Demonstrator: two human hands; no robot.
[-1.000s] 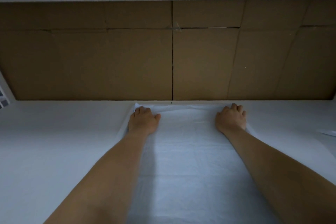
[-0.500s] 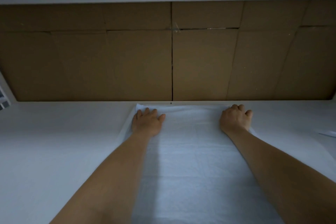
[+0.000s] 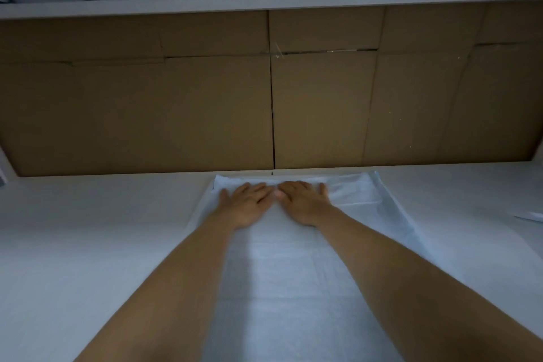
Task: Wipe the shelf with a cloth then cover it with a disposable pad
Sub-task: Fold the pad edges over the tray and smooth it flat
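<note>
White flat shelf spans the full view, brown corrugated cardboard panels stand along its back edge, white slatted shelf underside overhead. Pale blue-white rectangular disposable pad lies flat on the shelf, centred, long axis running from the front edge to the back edge; its far end sits just short of the cardboard. Far right corner of the pad shows a blue border and a crease, slightly lifted. Both bare forearms reach in from the front edge over the pad. Left hand palm down, fingers straight and spread, pressing the pad near its far left corner, holding nothing. Right hand palm down, fingers straight, pressing the pad just beside the left; thumbs nearly touching, can't tell if they meet. Small white sheet edge lies at the shelf's right edge, well apart from the pad, mostly cut off.
</note>
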